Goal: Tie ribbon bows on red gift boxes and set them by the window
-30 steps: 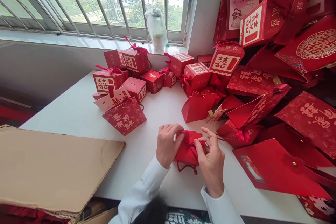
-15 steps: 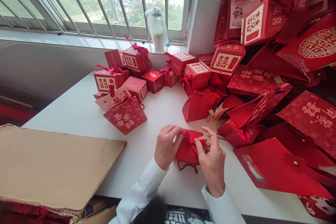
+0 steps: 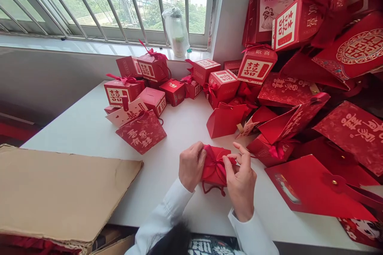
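A small red gift box [image 3: 213, 175] lies on the white table in front of me, a cord handle [image 3: 214, 189] looping out on its near side. Across its top runs a dark red ribbon [image 3: 218, 162], crossed into a bow or knot at the middle. My left hand [image 3: 191, 166] is closed at the box's left edge, pinching the ribbon between thumb and fingers. On the other side, my right hand [image 3: 241, 179] pinches ribbon between thumb and index finger, with another finger raised. The underside of the box is hidden.
Red boxes with ribbons [image 3: 151, 67] stand at the back of the table [image 3: 176, 127]. A tall pile of red boxes, bags and envelopes [image 3: 314, 185] fills the right. A large cardboard box [image 3: 66, 191] stands at the left. On the windowsill is a bagged cup [image 3: 178, 36].
My left fingers have curled into a tighter pinch and moved slightly, showing more of the ribbon's crossing. My right hand keeps its pinch in nearly the same place. The view has shifted slightly.
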Available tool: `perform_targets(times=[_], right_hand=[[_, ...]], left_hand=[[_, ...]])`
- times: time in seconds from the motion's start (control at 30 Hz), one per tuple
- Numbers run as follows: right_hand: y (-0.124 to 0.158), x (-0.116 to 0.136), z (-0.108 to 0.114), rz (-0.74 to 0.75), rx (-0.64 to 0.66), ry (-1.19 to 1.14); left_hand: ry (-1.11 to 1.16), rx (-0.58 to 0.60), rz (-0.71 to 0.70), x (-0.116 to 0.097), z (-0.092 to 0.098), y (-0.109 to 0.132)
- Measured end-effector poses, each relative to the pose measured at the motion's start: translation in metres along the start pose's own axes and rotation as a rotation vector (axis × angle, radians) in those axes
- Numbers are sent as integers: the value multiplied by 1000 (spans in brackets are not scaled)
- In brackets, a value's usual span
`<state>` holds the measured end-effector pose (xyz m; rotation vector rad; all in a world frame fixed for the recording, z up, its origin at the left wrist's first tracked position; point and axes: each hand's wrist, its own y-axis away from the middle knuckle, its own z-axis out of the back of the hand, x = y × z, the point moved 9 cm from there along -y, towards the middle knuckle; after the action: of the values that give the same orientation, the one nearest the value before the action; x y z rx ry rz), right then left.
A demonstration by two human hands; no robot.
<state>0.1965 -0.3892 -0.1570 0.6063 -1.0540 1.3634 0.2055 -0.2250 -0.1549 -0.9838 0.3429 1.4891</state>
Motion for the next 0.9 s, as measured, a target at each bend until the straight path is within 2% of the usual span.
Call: perform_targets(times=[0.23, 0.57, 0.67, 0.77, 0.9], right_hand=[[2, 1, 2, -14, -61, -2], [2, 0, 2, -28, -78, 14], [1, -1, 3, -56, -41, -7], [-1, -10, 5, -153, 40, -95], [3, -24, 6, -275, 165, -281]], left_hand=[[94, 59, 61, 8, -6, -1], [225, 111, 161, 17, -12, 0], [224, 150, 150, 17, -11, 1], [214, 199, 115, 12, -9, 2], [163, 98, -22, -1, 5, 3]])
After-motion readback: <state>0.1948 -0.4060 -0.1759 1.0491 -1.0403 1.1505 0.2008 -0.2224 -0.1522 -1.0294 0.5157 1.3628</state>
